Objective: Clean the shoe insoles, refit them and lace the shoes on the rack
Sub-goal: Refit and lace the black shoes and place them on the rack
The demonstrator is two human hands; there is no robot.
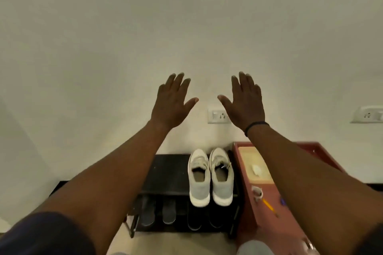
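A plain pale wall (186, 27) fills the upper two thirds of the frame. Against it, both arms reach forward: the left hand (173, 101) and the right hand (245, 99), at mid-frame, are spread flat with fingers apart, palms away, grasping nothing. They look held up for show rather than for work, since they are well above everything the task concerns.

Low in the frame stands the dark shoe rack (165, 172). The pair of white shoes (210, 176) sits side by side on the right of its top shelf, toes to the wall, mouths open and within easy reach. Darker footwear (158, 210) fills the lower shelf, possibly sandals, though the shade hides detail.

Just right of the rack, a reddish worktop (265, 198) carries a cream tray (247, 152) holding a small white object (256, 169).
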